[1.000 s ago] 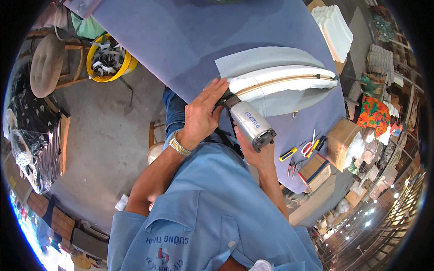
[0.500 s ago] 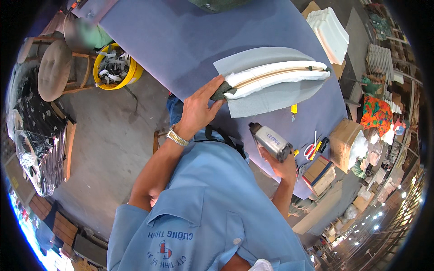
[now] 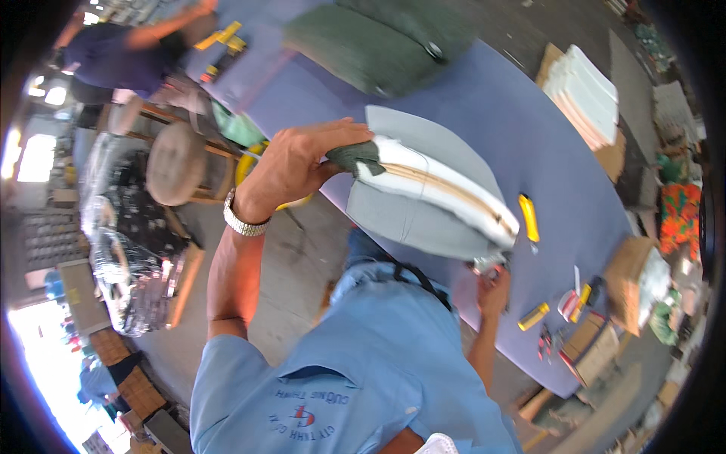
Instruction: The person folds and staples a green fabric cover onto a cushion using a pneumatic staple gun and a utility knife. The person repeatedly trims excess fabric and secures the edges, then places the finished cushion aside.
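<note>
Fingers clamped on cloth (image 3: 354,157), the left hand (image 3: 296,163) holds the upper-left end of the pad (image 3: 446,198), centre frame; the right hand (image 3: 492,290), fingers too blurred to read, has moved in, putting a hand at either end.

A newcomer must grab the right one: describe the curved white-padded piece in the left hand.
Find the large blue-grey table; toward its near edge, the left hand holds one end of a long, curved white-padded piece. A tan strip runs along its middle between grey fabric flaps, unlike the plump dark-green cushion beyond it.
</note>
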The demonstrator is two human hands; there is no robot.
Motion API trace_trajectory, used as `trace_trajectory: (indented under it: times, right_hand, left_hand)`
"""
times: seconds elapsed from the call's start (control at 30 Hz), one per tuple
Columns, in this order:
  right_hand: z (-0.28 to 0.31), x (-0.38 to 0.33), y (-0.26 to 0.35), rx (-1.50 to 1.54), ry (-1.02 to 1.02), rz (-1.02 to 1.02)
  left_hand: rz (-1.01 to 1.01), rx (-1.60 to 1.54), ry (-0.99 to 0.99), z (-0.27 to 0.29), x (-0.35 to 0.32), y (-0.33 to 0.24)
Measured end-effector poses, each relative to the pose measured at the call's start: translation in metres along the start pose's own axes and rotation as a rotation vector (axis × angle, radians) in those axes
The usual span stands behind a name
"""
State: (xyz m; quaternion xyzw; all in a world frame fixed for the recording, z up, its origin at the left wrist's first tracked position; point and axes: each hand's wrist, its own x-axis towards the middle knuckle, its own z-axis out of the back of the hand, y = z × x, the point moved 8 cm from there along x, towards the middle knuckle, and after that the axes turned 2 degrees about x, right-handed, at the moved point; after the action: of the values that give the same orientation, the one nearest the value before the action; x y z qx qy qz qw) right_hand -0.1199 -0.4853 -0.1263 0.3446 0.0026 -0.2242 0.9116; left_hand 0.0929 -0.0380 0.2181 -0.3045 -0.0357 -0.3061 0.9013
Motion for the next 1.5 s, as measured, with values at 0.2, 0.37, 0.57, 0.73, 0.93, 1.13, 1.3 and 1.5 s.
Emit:
trace_trajectory:
  times: [0.2, 0.37, 0.57, 0.73, 0.93, 1.13, 1.3, 1.5]
  right_hand:
    - [0.046, 0.045, -0.006, 0.035, -0.315, 0.206]
    - [0.041, 0.127, -0.037, 0.668, -0.147, -0.304]
    - [0.016, 0.174, -0.019, 0.953, -0.038, -0.54]
    - [0.002, 0.196, -0.058, 0.72, -0.026, -0.508]
    - [0.039, 0.188, -0.054, -0.083, -0.525, -0.032]
    - [0.05, 0.158, -0.047, 0.531, -0.454, -0.125]
    - [0.127, 0.11, 0.178, 1.065, -0.22, 0.046]
    - [0.134, 0.057, 0.344, 0.787, 0.313, 0.495]
  left_hand:
    - [-0.025, -0.06, 0.098, 0.047, 0.048, -0.003]
    - [0.115, -0.021, -0.045, 0.036, 0.07, 0.018]
    - [0.27, -0.201, -0.022, 0.027, 0.075, 0.032]
    - [0.112, -0.427, -0.055, 0.014, 0.081, 0.019]
    - [0.012, -0.529, -0.048, 0.012, 0.087, 0.016]
    - [0.067, -0.316, -0.08, 0.005, 0.089, -0.003]
    - [0.065, -0.368, -0.088, 0.005, 0.085, -0.01]
    - [0.043, -0.26, -0.033, 0.003, 0.094, -0.03]
